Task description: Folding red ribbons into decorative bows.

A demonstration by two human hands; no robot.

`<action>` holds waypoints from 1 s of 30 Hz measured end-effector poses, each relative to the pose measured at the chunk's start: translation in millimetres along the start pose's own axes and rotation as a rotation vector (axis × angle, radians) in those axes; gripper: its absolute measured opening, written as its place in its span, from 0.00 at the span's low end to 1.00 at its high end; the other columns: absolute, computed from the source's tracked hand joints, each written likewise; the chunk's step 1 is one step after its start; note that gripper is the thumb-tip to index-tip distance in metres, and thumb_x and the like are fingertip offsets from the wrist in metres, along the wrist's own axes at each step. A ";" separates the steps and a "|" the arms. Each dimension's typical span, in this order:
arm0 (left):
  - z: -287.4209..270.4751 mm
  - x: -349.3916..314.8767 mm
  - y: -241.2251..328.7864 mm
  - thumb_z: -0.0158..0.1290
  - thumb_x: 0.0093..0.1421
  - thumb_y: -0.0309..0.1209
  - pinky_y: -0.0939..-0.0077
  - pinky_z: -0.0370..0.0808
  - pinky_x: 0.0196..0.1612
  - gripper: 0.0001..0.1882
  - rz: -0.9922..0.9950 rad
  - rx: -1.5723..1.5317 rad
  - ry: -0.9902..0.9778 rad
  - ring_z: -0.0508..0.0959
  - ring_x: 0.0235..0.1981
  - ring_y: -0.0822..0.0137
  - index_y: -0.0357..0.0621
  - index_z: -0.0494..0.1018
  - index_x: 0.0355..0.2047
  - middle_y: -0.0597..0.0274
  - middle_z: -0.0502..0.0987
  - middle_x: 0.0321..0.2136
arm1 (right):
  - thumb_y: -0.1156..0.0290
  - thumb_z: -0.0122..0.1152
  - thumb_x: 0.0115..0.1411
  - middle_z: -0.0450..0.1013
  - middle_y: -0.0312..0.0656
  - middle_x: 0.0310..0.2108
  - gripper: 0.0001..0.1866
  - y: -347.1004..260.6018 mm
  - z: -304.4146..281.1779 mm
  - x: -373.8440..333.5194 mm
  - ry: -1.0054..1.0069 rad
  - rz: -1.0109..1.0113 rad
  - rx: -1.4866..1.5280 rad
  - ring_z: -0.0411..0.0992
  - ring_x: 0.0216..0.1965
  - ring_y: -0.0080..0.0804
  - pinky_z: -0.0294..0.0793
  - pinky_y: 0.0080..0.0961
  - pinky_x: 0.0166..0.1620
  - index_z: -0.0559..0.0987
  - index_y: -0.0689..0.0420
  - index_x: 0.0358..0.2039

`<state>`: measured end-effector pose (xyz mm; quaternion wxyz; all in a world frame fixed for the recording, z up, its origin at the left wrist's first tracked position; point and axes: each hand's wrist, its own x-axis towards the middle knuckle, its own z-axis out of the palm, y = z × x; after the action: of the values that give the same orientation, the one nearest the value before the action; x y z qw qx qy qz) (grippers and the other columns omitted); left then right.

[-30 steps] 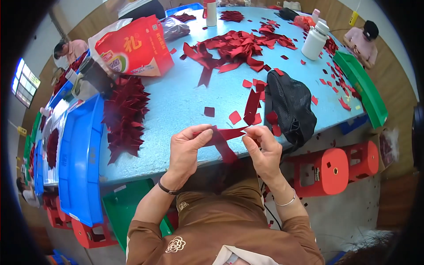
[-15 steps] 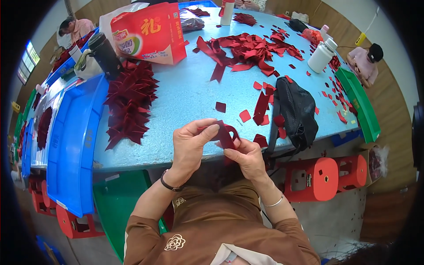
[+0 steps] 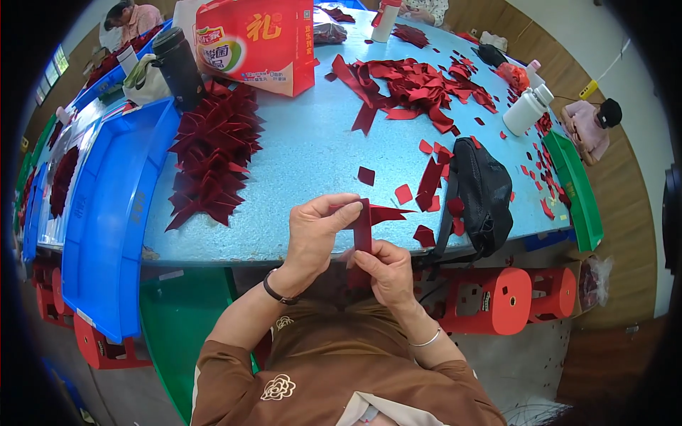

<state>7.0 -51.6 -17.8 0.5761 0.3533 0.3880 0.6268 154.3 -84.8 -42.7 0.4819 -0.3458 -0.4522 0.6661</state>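
Between my two hands, just over the table's near edge, is a dark red ribbon [image 3: 363, 231]. My left hand [image 3: 316, 231] pinches its upper end between thumb and fingers, where a pointed tail sticks out to the right. Lower down, my right hand [image 3: 387, 270] grips the same ribbon between thumb and bent fingers, so a flat length runs upright between the hands. A long pile of folded dark red ribbon pieces [image 3: 217, 153] lies to the left on the blue table [image 3: 298, 156]. Loose red ribbon strips [image 3: 412, 85] are heaped farther back.
Small red scraps and a black bag [image 3: 481, 192] lie right of my hands. A blue tray [image 3: 106, 213] and black flask [image 3: 177, 67] stand left, with a red gift bag [image 3: 263, 42] behind. A white bottle [image 3: 528, 110], green tray [image 3: 572, 192] and red stools [image 3: 490, 302] are right. Other people sit around.
My right hand has moved down and slightly left along the ribbon. The earlier loop is now a straight upright length with a pointed tail showing to the right. The view has shifted slightly.
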 end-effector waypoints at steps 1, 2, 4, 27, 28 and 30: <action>-2.2 0.5 0.3 0.58 0.56 0.23 0.80 0.76 0.38 0.09 -0.026 -0.002 -0.007 0.78 0.31 0.73 0.35 0.78 0.38 0.59 0.80 0.31 | 0.77 0.60 0.58 0.77 0.46 0.31 0.06 4.0 1.7 1.0 0.000 0.002 0.000 0.75 0.36 0.32 0.73 0.26 0.43 0.78 0.66 0.33; -3.2 1.0 0.4 0.58 0.56 0.23 0.80 0.76 0.38 0.09 -0.027 -0.004 -0.005 0.78 0.31 0.73 0.35 0.78 0.38 0.59 0.80 0.31 | 0.77 0.60 0.58 0.77 0.46 0.31 0.05 7.0 2.3 1.4 -0.001 0.007 0.031 0.75 0.36 0.31 0.73 0.25 0.42 0.78 0.66 0.33; -4.6 1.4 1.4 0.58 0.56 0.23 0.79 0.75 0.38 0.09 -0.078 -0.016 -0.033 0.77 0.31 0.74 0.35 0.78 0.38 0.60 0.80 0.31 | 0.77 0.60 0.58 0.77 0.45 0.31 0.05 11.6 2.8 2.9 -0.002 0.014 0.063 0.75 0.36 0.30 0.73 0.24 0.41 0.78 0.66 0.33; -1.5 -28.0 50.9 0.58 0.55 0.22 0.89 0.72 0.33 0.08 -0.468 0.337 -0.335 0.74 0.30 0.81 0.37 0.72 0.35 0.66 0.76 0.28 | 0.82 0.67 0.40 0.70 0.45 0.30 0.18 -8.8 -43.7 14.2 -0.144 -1.177 -0.882 0.71 0.29 0.43 0.75 0.38 0.37 0.70 0.62 0.32; -3.9 -25.5 51.1 0.58 0.55 0.21 0.88 0.72 0.33 0.08 -0.485 0.315 -0.370 0.74 0.30 0.80 0.36 0.72 0.35 0.64 0.77 0.29 | 0.82 0.67 0.40 0.70 0.45 0.30 0.17 -11.5 -45.6 11.6 -0.167 -1.179 -0.884 0.71 0.30 0.43 0.76 0.40 0.37 0.70 0.62 0.31; -1.5 -24.9 46.3 0.58 0.54 0.20 0.88 0.72 0.34 0.08 -0.491 0.342 -0.388 0.75 0.30 0.80 0.36 0.72 0.35 0.62 0.78 0.31 | 0.83 0.65 0.41 0.71 0.47 0.31 0.15 -15.3 -53.3 8.7 -0.214 -1.191 -0.916 0.72 0.33 0.43 0.77 0.42 0.40 0.69 0.63 0.29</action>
<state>-12.9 -78.1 23.1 0.7051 0.4531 0.4440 0.3168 204.5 -60.2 -47.3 0.5221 -0.1421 -0.8381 0.0690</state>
